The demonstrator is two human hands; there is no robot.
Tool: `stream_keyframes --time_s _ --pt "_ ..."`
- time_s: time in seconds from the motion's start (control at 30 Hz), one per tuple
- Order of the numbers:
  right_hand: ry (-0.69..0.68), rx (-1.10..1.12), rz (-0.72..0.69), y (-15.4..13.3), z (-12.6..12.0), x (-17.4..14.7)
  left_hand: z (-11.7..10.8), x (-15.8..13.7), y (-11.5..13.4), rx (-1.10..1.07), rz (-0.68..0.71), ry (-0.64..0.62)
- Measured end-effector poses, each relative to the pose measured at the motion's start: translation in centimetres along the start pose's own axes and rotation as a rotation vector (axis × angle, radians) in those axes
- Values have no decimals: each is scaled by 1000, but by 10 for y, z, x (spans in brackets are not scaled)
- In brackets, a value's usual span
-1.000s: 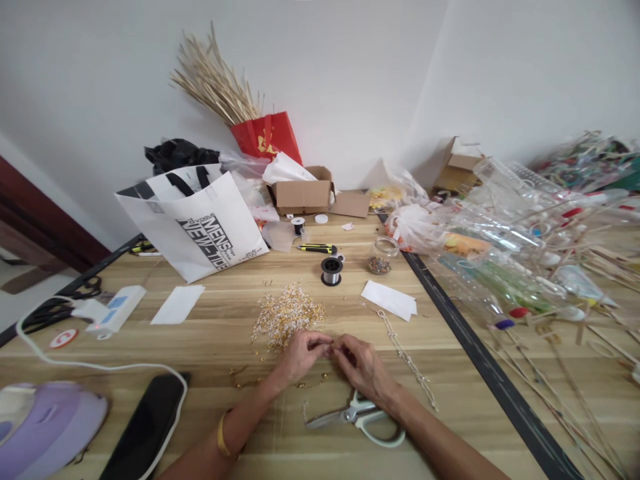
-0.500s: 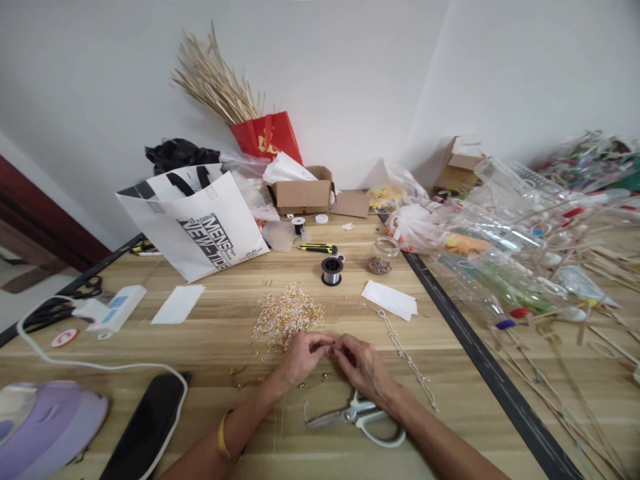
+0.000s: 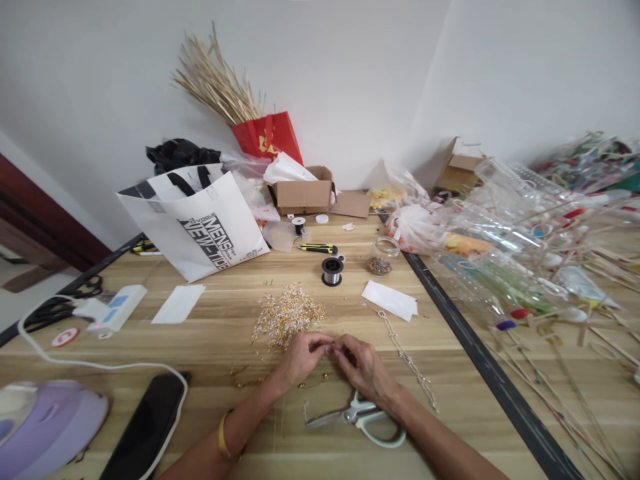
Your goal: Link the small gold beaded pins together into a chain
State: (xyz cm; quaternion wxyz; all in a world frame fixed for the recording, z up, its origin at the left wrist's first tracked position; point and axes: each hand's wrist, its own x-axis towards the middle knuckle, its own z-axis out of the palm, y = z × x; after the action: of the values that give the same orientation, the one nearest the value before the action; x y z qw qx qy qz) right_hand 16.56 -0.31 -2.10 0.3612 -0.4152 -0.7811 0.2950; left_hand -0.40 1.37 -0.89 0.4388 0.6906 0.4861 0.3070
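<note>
My left hand (image 3: 305, 357) and my right hand (image 3: 363, 363) meet fingertip to fingertip over the wooden table. Both are closed in a pinch; whatever lies between the fingers is too small to make out. Just beyond my left hand is a heap of gold and clear beads (image 3: 289, 312). A strand with gold beads (image 3: 314, 382) lies partly hidden under my left wrist. White-handled scissors (image 3: 357, 417) rest beneath my right forearm, blades pointing left. To the right of my right hand a pale beaded chain (image 3: 403, 353) lies stretched out.
Farther back are a wire spool (image 3: 332, 272), a yellow-black utility knife (image 3: 317, 249) and a glass jar of beads (image 3: 381, 260). A white paper bag (image 3: 195, 223) stands at left, near a power strip (image 3: 119, 311) and a phone (image 3: 145, 427). Plastic bottles (image 3: 493, 233) crowd the right side.
</note>
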Motion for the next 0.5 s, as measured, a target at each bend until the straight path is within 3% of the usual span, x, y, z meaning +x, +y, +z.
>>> stream_keyframes --time_s 0.5 --pt "-1 2 -1 4 2 -1 0 -1 -1 55 49 4"
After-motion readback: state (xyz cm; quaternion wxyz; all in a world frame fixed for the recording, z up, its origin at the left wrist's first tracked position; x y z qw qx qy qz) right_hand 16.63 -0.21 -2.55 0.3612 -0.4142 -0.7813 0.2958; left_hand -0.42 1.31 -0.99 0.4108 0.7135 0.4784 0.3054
